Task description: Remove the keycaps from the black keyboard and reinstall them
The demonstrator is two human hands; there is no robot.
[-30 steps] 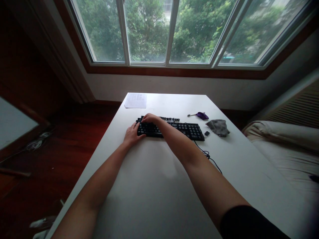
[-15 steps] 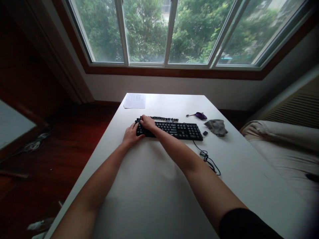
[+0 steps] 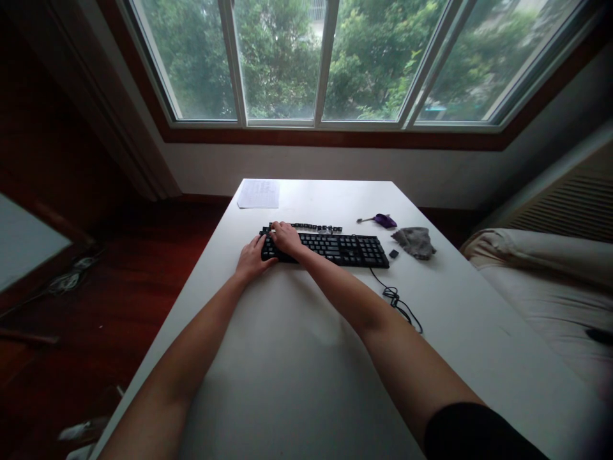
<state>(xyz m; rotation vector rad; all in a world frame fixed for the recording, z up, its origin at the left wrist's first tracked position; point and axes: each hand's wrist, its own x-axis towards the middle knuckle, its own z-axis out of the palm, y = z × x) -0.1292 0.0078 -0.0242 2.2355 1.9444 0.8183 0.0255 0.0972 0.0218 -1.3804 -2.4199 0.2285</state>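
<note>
A black computer keyboard (image 3: 330, 248) lies on the white table (image 3: 297, 358), its front edge towards me. My left hand (image 3: 251, 259) grips the left end, with the thumb along the front edge and the fingers at the side. Over the upper left keys is my right hand (image 3: 286, 238), its fingers bent together at the key tops. Anything between those fingertips is too small to make out. Behind the keyboard runs a row of loose black keycaps (image 3: 316, 227), partly hidden by my right hand.
To the right lie a purple brush-like tool (image 3: 384, 221), a grey cloth (image 3: 414, 243) and a small dark square piece (image 3: 393, 253). A coiled black cable (image 3: 393, 295) trails off the keyboard's front. Printed paper (image 3: 259, 193) lies at the far left, below the window (image 3: 280, 61).
My right hand has shifted slightly and its fingers look a little less tightly bunched over the upper left keys. My left hand stays at the keyboard's left end.
</note>
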